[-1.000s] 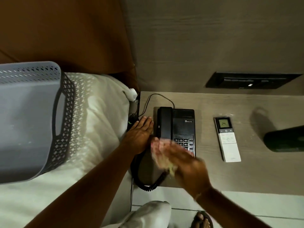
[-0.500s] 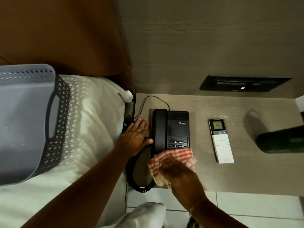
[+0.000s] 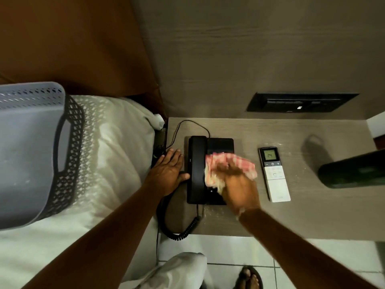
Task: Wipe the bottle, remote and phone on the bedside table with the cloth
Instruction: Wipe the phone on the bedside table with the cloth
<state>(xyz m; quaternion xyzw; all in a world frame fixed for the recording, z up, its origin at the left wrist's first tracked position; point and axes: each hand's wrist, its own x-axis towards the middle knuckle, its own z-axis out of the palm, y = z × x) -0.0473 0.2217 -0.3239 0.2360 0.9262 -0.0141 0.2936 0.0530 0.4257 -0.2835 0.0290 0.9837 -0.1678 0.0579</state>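
Note:
A black corded phone point(image 3: 198, 163) sits at the left of the wooden bedside table point(image 3: 302, 217). My left hand point(image 3: 168, 174) lies flat on the table against the phone's left side, thumb touching the handset. My right hand point(image 3: 239, 188) presses a red-and-white checked cloth point(image 3: 229, 165) onto the phone's keypad; both are blurred by motion. A white remote point(image 3: 275, 180) with a lit display lies right of the phone. The dark green bottle point(image 3: 354, 172) stands at the table's right edge, partly cut off by the frame.
A grey perforated basket point(image 3: 31, 151) rests on the white bed point(image 3: 108, 163) to the left. The phone's coiled cord point(image 3: 177, 232) hangs over the table's front edge. A black switch panel point(image 3: 300, 102) is set in the wall behind.
My right hand has swept the cloth from the phone's near end up over the keypad. My left hand has stayed beside the handset.

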